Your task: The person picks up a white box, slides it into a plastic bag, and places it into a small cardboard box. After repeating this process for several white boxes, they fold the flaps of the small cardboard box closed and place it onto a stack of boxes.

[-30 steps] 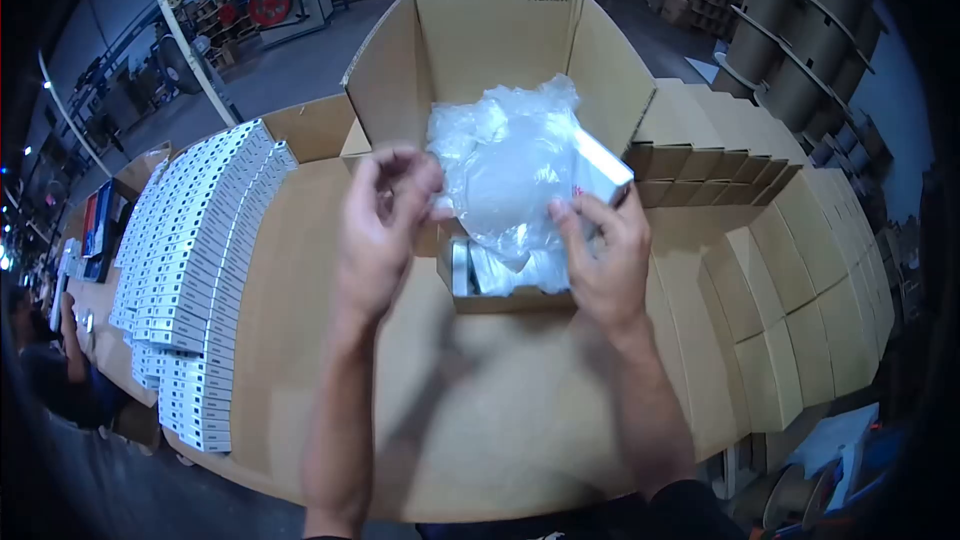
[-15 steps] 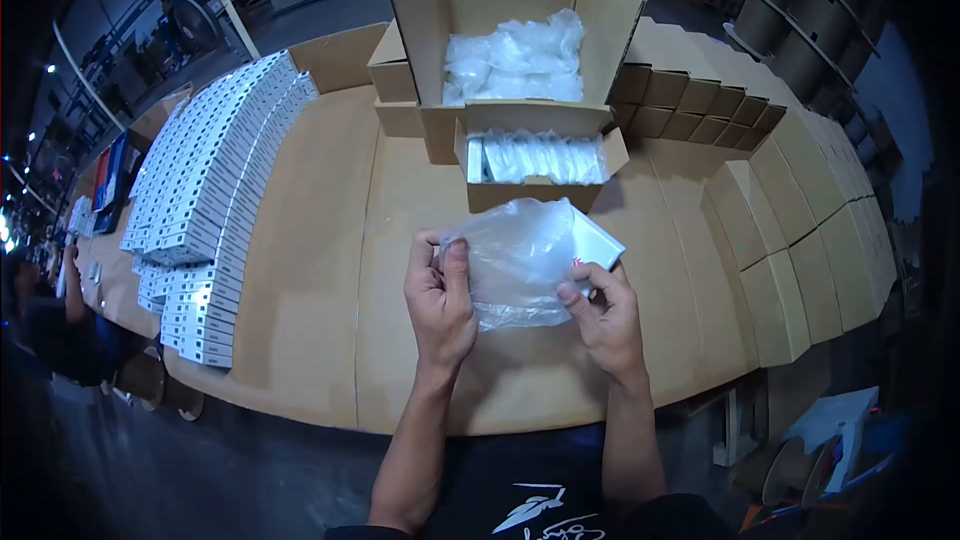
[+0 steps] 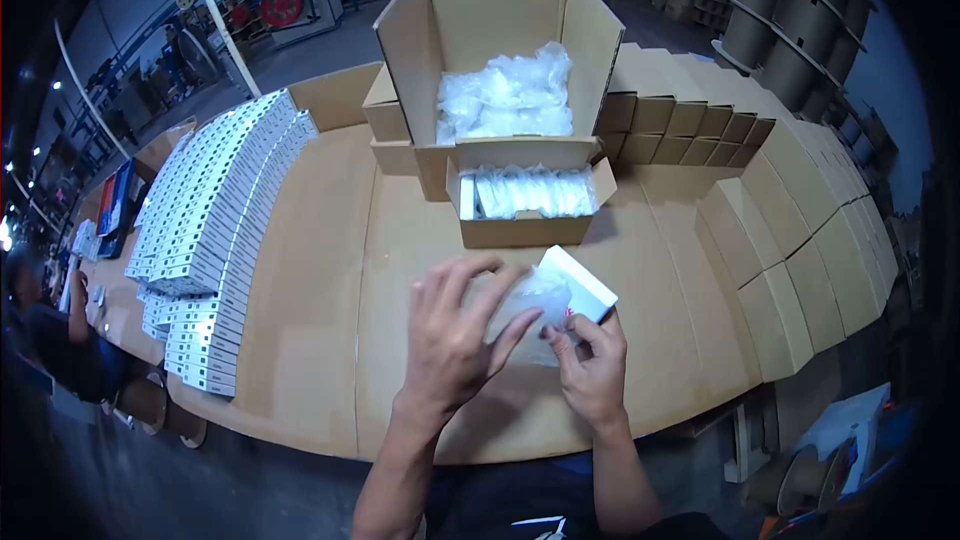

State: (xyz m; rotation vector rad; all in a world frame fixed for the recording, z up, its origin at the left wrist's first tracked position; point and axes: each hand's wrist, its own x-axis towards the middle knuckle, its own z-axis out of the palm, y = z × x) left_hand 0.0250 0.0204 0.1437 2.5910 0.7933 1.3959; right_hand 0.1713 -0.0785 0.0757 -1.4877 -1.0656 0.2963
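My right hand [image 3: 592,365] grips a small white box [image 3: 575,280] tilted in front of me, with a clear plastic bag [image 3: 540,300] gathered beside it under the fingers. My left hand [image 3: 450,340] hovers at the left of the bag, its fingers spread and slightly blurred; the thumb is close to the plastic, and whether it touches cannot be made out. Just beyond them stands an open small carton [image 3: 525,232], packed with a row of white boxes in plastic bags [image 3: 535,192].
Behind is a large open carton [image 3: 405,60] full of clear plastic bags [image 3: 510,95]. Stacked white boxes [image 3: 205,215] line the table's left side. Brown cartons [image 3: 790,280] are piled along the right. A person [image 3: 60,320] works at the far left.
My left hand has let go of the bag's left side and opened. The bag, earlier stretched between both hands, is now bunched by the right hand. The view has tilted up slightly.
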